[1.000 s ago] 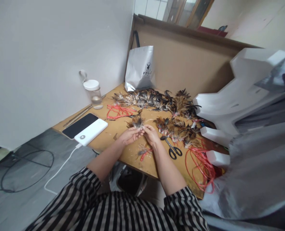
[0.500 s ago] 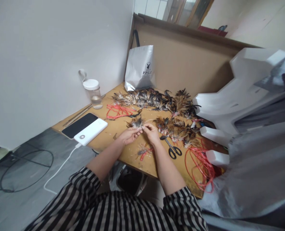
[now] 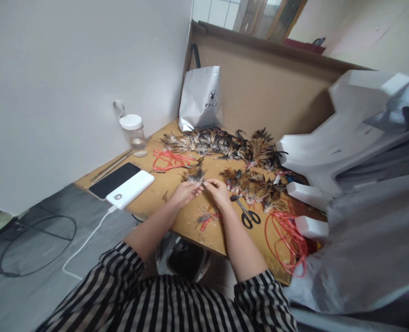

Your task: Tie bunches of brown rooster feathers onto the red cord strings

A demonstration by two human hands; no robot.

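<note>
My left hand (image 3: 186,192) is closed on the base of a small bunch of brown and black feathers (image 3: 194,172), whose tips fan out away from me. Close beside it, my right hand (image 3: 218,191) pinches at the bunch's quill end; what lies between its fingertips is too small to make out. Below the hands lie feather scraps with a bit of red strip (image 3: 206,219). Black-handled scissors (image 3: 248,217) rest to the right of my right forearm. Beyond them is a row of tied feather bunches (image 3: 256,186).
A longer pile of feathers (image 3: 221,144) runs along the back. Red plastic strips (image 3: 171,160) lie at left, more red strips (image 3: 287,240) at right. A silver bag (image 3: 200,99), a lidded bottle (image 3: 135,136), a phone (image 3: 114,180) and a white power bank (image 3: 130,189) stand or lie around.
The feather bunch has turned slightly, its tips standing a little more upright. Both hands stay close together in nearly the same place.
</note>
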